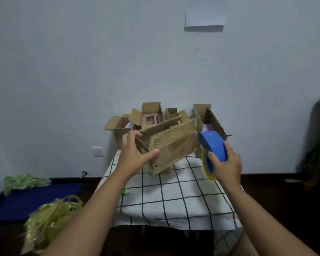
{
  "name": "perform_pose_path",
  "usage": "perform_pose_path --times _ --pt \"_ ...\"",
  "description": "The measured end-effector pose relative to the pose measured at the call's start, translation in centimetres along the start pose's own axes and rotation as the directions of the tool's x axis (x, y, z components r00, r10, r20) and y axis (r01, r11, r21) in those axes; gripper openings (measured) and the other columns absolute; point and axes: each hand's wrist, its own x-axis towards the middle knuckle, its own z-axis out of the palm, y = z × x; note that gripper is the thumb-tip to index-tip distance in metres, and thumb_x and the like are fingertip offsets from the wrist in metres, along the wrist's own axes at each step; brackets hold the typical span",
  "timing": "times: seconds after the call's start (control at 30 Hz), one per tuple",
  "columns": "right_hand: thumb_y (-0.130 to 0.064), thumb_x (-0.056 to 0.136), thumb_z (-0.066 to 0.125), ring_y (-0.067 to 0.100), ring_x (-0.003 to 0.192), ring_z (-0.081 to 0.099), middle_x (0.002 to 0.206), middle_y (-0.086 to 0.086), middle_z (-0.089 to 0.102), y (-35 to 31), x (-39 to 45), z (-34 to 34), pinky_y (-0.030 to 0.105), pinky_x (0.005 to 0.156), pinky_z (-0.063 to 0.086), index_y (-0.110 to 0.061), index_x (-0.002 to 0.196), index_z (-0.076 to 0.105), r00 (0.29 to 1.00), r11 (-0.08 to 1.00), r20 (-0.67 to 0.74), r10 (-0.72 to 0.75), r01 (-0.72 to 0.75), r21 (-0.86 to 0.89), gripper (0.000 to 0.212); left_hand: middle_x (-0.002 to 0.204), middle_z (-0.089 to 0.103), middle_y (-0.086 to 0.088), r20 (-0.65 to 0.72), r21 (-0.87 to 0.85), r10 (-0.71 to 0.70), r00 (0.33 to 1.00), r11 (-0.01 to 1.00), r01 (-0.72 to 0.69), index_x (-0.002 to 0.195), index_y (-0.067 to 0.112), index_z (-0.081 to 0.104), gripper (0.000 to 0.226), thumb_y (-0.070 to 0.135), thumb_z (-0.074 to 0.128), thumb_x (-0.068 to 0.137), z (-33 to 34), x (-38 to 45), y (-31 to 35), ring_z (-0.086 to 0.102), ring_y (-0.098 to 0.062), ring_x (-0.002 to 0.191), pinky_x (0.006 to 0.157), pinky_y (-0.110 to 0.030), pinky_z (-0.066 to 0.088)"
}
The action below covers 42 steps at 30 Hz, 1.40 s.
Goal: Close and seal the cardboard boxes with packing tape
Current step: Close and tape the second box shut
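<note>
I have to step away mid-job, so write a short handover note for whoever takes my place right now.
Left hand grips the left end of the tilted cardboard box, held just above the checked tablecloth.
Right hand grips the blue tape dispenser, beside the box's right end; whether they touch is unclear.
Done: this box is closed and carries glossy tape already.
Left: several open boxes at the back of the table, flaps up, unsealed. Finish this one, then close and tape those.
</note>
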Motion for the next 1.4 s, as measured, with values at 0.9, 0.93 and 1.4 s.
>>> perform_pose_path --times 0.9,0.93,1.4 --pt "-0.034 0.086 0.074 0.011 0.114 0.051 0.122 -0.008 0.048 2.9 0.8 -2.8 0.034 0.097 0.049 -0.026 0.147 0.046 0.999 0.981 -0.053 0.01 0.0 0.196 0.068 0.14 0.052 0.0 0.415 0.226 -0.09 0.905 0.974 -0.007 0.153 0.039 0.011 0.077 0.064 0.048 0.091 8.0 -4.6 -5.4 0.053 -0.019 0.122 0.093 -0.038 0.048" --pt "-0.034 0.086 0.074 0.011 0.113 0.051 0.121 -0.008 0.048 2.8 0.8 -2.8 0.034 0.096 0.049 -0.026 0.147 0.046 0.999 0.981 -0.054 0.006 0.005 0.195 0.068 0.136 0.052 0.003 0.379 0.193 -0.073 0.923 0.981 -0.002 0.153 0.038 0.011 0.077 0.058 0.053 0.092 8.0 -4.7 -5.4 0.055 -0.017 0.117 0.089 -0.036 0.049" --pt "-0.021 0.088 0.073 0.01 0.114 0.058 0.13 -0.005 0.055 0.8 2.4 -3.8 0.015 0.08 0.052 -0.027 0.139 0.053 0.996 0.946 0.044 -0.075 0.057 0.319 0.056 0.144 0.045 0.004 0.412 0.276 0.072 0.908 0.94 -0.199 0.115 0.02 0.056 0.027 0.04 0.05 0.098 9.4 -4.2 -7.1 0.029 -0.015 0.133 0.111 -0.04 0.033"
